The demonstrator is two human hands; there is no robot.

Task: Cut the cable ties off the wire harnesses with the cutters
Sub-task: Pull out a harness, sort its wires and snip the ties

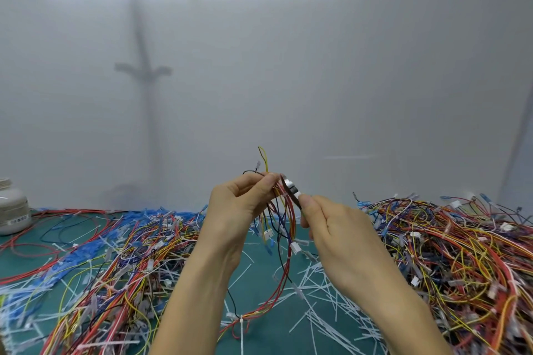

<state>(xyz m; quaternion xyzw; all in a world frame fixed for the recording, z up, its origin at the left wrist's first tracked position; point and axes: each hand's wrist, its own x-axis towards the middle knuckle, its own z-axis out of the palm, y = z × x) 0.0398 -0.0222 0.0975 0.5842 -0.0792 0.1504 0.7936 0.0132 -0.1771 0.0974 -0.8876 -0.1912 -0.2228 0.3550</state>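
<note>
Harness (281, 204) of red, yellow, black and blue wires hangs in the air between my hands, above the middle of the green mat (265, 337). Its loose ends stick up past my fingers and its long loop droops to the mat beside my left forearm. My left hand (239, 204) pinches the bundle near its top, thumb and fingers pressed together on the wires. My right hand (331, 228) is curled round the cutters (290, 189), thumb laid along the top. The handles are mostly buried in my grip, and the dark head of the tool rests against the wires just beside my left thumb tip. Whether the blades are parted or closed I cannot tell. One white cable tie (241, 319) cinches the harness at the bottom of the loop, its tail pointing toward me. Cut ties (326, 294) lie scattered in pale strips on the mat under my right wrist. A left heap (121, 262) of harnesses sprawls beyond my left arm. A taller right heap (461, 253) rises past my right, both bristling with white connectors. A white jar (13, 207) stands at the mat's far left edge, against a plain pale wall (288, 66).
</note>
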